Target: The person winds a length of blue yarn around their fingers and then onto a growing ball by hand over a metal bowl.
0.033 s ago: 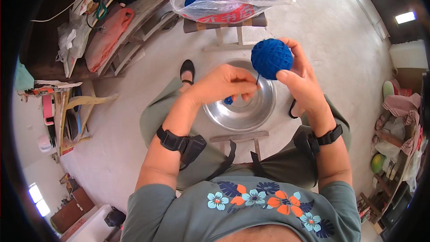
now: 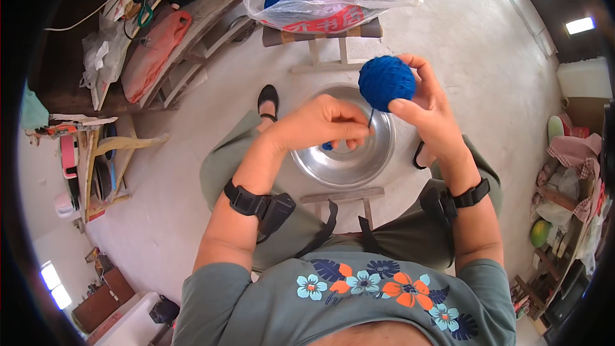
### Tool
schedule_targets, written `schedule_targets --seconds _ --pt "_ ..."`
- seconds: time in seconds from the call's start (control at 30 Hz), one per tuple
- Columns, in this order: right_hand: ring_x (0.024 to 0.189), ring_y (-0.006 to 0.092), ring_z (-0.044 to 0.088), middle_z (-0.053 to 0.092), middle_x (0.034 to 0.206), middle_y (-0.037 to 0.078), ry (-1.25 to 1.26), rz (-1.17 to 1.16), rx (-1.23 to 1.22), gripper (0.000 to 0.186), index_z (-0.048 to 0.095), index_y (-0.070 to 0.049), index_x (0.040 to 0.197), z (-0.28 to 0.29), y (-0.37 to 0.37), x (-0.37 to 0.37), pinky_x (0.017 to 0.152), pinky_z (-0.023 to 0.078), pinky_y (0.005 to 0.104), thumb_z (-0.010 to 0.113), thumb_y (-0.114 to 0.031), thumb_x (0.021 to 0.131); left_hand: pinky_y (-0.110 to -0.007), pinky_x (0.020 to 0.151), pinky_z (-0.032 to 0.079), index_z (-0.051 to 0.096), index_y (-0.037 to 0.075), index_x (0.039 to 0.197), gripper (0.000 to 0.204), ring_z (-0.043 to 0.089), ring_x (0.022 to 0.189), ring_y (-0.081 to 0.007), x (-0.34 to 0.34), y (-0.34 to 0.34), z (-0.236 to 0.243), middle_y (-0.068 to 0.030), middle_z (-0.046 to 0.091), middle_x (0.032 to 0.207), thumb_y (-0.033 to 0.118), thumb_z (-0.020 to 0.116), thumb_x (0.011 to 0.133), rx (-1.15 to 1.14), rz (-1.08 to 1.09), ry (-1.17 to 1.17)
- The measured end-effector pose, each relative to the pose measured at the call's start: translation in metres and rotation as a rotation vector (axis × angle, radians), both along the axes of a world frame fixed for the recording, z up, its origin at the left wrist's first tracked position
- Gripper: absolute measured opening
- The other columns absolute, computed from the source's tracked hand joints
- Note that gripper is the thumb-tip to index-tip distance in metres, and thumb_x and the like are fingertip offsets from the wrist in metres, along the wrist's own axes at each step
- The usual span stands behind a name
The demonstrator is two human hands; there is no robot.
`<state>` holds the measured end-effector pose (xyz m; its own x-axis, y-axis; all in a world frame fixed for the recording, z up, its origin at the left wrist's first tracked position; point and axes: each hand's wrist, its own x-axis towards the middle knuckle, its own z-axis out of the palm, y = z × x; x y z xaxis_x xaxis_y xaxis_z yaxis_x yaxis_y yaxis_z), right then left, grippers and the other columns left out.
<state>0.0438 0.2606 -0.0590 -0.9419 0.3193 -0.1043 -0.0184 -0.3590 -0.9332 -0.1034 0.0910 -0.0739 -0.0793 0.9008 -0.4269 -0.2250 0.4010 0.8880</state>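
My right hand (image 2: 430,106) is closed round the side of a blue ball of yarn (image 2: 386,82), thumb below and fingers behind. A short strand of blue yarn (image 2: 371,117) runs down from the ball to my left hand (image 2: 328,122), which pinches it between thumb and fingertips. Both hands are over a shiny metal basin (image 2: 375,165) on the floor between my feet. A small bit of blue yarn (image 2: 327,146) shows under my left hand, mostly hidden by the fingers.
Beyond the basin, a clear plastic bag (image 2: 391,6) of several coloured yarn balls rests on a small stool (image 2: 316,51). Cluttered wooden shelving (image 2: 186,45) stands at the left. Cloths and household things (image 2: 567,166) crowd the right side. Another low stool (image 2: 343,197) is near my knees.
My left hand has shifted slightly, covering more of the small blue bit below it. The ball in my right hand has turned or tilted a little.
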Motion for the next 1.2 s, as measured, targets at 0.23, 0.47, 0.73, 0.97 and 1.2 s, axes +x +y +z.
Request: schedule_targets --seconds 0.23,0.47,0.73,0.97,1.2 --pt "0.094 0.0124 0.059 0.063 0.104 0.005 -0.290 0.283 0.189 0.052 0.058 -0.005 0.126 0.001 0.002 0.006 0.081 0.050 0.0279 0.074 -0.034 0.086 -0.020 0.060 0.045 0.068 0.003 0.087 0.009 0.058 0.069 -0.0048 -0.016 -0.010 0.011 0.0015 0.064 0.076 0.012 0.072 0.088 0.296 0.097 -0.137" --pt "0.097 0.0147 0.061 0.063 0.111 0.008 -0.163 0.312 -0.148 0.061 0.052 0.000 0.131 0.005 0.009 0.010 0.076 0.053 0.0299 0.067 -0.042 0.088 -0.020 0.059 0.046 0.070 0.003 0.094 0.014 0.059 0.069 -0.0057 -0.010 -0.002 -0.001 0.0000 0.066 0.078 0.017 0.068 0.092 0.198 0.270 -0.060" --pt "0.107 0.0175 0.060 0.060 0.116 0.012 -0.146 -0.008 0.168 0.063 0.041 -0.003 0.134 -0.015 0.010 -0.001 0.091 0.050 0.0324 0.075 -0.021 0.084 -0.022 0.062 0.048 0.071 0.001 0.099 0.015 0.063 0.073 -0.0081 -0.003 -0.001 -0.003 -0.0034 0.069 0.084 0.014 0.066 0.092 0.048 -0.081 -0.033" --pt "0.093 0.0104 0.059 0.064 0.107 0.005 -0.234 0.311 0.125 0.050 0.058 -0.001 0.126 0.007 0.008 0.005 0.081 0.051 0.0267 0.070 -0.032 0.089 -0.022 0.064 0.047 0.072 0.003 0.091 0.009 0.059 0.069 -0.0063 -0.017 -0.006 0.004 -0.0012 0.067 0.080 0.011 0.067 0.090 0.225 0.255 -0.021" --pt "0.114 0.0185 0.058 0.058 0.124 0.011 -0.038 0.147 -0.297 0.069 0.042 0.000 0.138 0.000 0.011 0.005 0.100 0.045 0.0347 0.070 -0.035 0.086 -0.021 0.059 0.046 0.071 0.002 0.096 0.017 0.060 0.068 -0.0062 -0.007 0.002 -0.003 -0.0013 0.067 0.078 0.019 0.067 0.093 0.122 0.245 -0.032"
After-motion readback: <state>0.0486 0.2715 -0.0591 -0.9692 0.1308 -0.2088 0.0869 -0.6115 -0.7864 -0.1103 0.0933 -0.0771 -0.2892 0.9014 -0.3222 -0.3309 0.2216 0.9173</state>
